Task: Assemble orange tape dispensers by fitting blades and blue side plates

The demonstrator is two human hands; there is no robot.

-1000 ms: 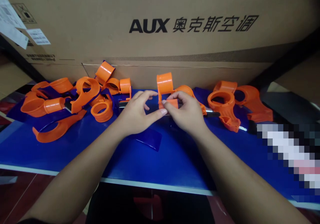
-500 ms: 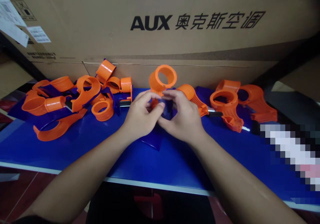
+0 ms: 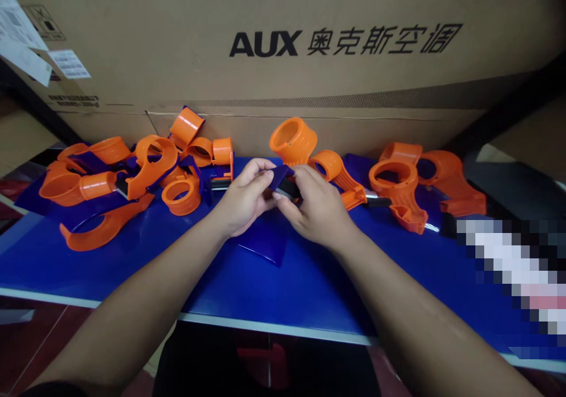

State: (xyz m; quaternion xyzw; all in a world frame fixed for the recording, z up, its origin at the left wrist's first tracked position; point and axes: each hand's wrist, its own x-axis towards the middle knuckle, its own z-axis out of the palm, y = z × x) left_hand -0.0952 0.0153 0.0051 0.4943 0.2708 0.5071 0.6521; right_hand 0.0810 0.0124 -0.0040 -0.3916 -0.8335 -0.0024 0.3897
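Tape dispenser (image 3: 294, 141): glossy orange hollow ring, tilted, at the far end; dark-blue flap (image 3: 279, 176) and black strip (image 3: 286, 189) on the near side. Position: in both hands, over the middle of the blue table (image 3: 283, 294), near side of the carton (image 3: 354, 87). Left hand (image 3: 248, 195): thumb and index finger pinching the flap's left edge; remaining fingers curled beneath, partly hidden. Right hand (image 3: 321, 205): fingers bent around the right side, thumb close by the strip, narrow gap; fingertips hidden.
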